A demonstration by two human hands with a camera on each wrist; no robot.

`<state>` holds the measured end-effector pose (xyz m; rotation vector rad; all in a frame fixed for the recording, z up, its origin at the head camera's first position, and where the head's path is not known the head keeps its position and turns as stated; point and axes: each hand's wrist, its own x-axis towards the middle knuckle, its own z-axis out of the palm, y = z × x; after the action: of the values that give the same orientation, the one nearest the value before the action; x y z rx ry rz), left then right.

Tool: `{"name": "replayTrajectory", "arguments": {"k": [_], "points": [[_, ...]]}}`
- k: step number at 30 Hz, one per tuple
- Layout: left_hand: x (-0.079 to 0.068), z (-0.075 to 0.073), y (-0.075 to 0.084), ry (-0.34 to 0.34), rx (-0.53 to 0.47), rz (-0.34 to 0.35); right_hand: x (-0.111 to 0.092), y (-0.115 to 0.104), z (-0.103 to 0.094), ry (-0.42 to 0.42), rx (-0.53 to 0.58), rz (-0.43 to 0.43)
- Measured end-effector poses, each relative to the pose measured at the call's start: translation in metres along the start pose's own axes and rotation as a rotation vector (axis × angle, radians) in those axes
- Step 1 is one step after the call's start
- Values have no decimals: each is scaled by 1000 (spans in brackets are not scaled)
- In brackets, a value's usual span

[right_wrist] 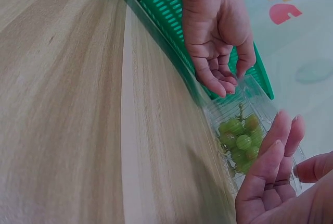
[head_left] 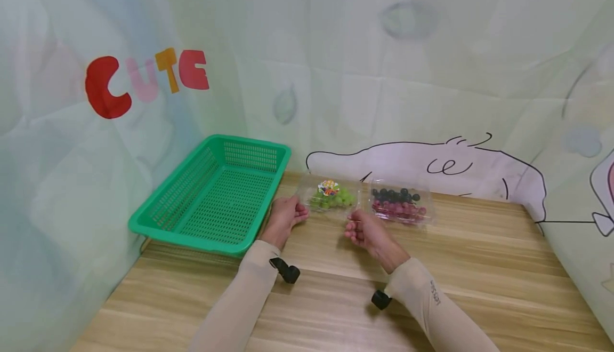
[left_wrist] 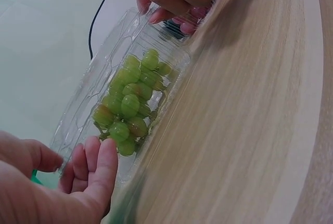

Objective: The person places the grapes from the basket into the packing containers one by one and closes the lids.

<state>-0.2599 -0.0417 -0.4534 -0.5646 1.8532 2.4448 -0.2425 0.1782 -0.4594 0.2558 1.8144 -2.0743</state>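
A clear plastic box (head_left: 314, 208) with green grapes (left_wrist: 130, 99) inside sits at the back of the table, between my two hands. A colourful round sticker (head_left: 328, 187) marks its lid. My left hand (head_left: 284, 216) pinches the box's left end between thumb and fingers. At the right end, my right hand (head_left: 369, 233) pinches the box's near corner, its thumb on the edge in the right wrist view. To the right stands a second clear box (head_left: 424, 218) with dark grapes (head_left: 395, 196) and red grapes (head_left: 398, 209). My right hand is close to this box.
A green plastic basket (head_left: 201, 246) with slotted sides stands at the left, close beside my left hand, with nothing in it. The wooden table (head_left: 336, 298) meets a printed cloth backdrop (head_left: 345, 101) behind the boxes. Another cloth side rises at the left.
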Motion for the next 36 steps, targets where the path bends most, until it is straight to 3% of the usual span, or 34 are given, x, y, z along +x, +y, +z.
{"name": "replayTrajectory", "arguments": {"k": [36], "points": [[1, -1, 0, -7, -4, 13, 1, 1, 1, 9, -22, -27]]}}
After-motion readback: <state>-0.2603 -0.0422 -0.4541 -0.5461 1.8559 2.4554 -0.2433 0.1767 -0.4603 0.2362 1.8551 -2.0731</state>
